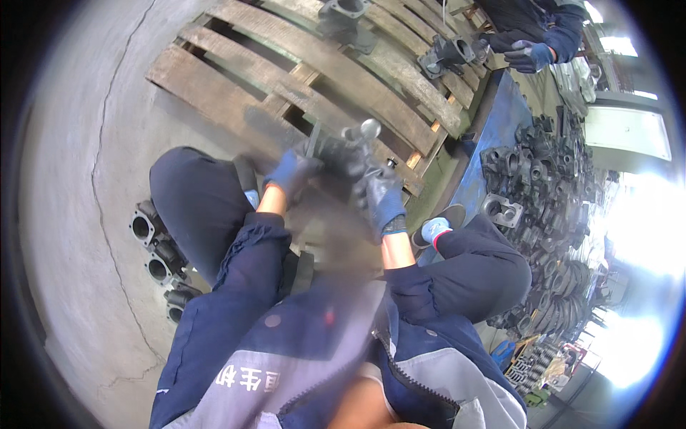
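Over the near edge of the wooden pallet, a dark grey metal casting (339, 156) sits between my two gloved hands. Its outline is hazy, with a flat flange on the left and a paler rounded end at the top. My left hand (291, 173), in a blue glove with a dark palm, grips the flange side. On the opposite side, my right hand (382, 194), gloved alike, has its fingers curled round the body of the casting. The undersides of the fingers are hidden, and a blurred patch covers the area just below the hands.
The slatted pallet (236, 61) carries more castings (446, 53) at its far side. Another person's gloved hand (529, 56) is at the upper right. A blue metal edge (493, 129) borders a large heap of castings (543, 179). Several flanged castings (158, 268) line the floor at left.
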A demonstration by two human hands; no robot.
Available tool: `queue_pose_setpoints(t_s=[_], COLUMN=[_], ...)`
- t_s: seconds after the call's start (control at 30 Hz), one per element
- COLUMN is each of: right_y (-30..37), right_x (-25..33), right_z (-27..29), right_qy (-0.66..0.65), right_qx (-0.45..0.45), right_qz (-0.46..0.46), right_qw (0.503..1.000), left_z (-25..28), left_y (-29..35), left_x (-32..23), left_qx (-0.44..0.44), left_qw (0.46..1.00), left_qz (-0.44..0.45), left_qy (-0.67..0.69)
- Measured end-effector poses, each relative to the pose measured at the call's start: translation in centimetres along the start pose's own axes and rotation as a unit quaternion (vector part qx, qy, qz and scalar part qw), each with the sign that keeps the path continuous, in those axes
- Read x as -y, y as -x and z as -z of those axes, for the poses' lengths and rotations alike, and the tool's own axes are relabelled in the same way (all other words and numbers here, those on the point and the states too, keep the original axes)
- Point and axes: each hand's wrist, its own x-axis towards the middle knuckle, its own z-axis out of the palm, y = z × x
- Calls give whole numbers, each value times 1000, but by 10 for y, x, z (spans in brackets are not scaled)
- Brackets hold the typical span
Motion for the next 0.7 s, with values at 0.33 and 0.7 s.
queue_pose_setpoints(t_s=[0.33,0.7], right_y=[2,-15], right_x=[6,-25], right_z=[-10,1], right_qy=[67,249], right_qx=[-53,4], right_qz=[-48,108], right_qw=[995,962], left_z=[0,5], left_y=[3,9], left_x=[-7,-21], left_qx=[28,14], left_qw=[998,1000], left_qz=[27,26], left_qy=[55,-6])
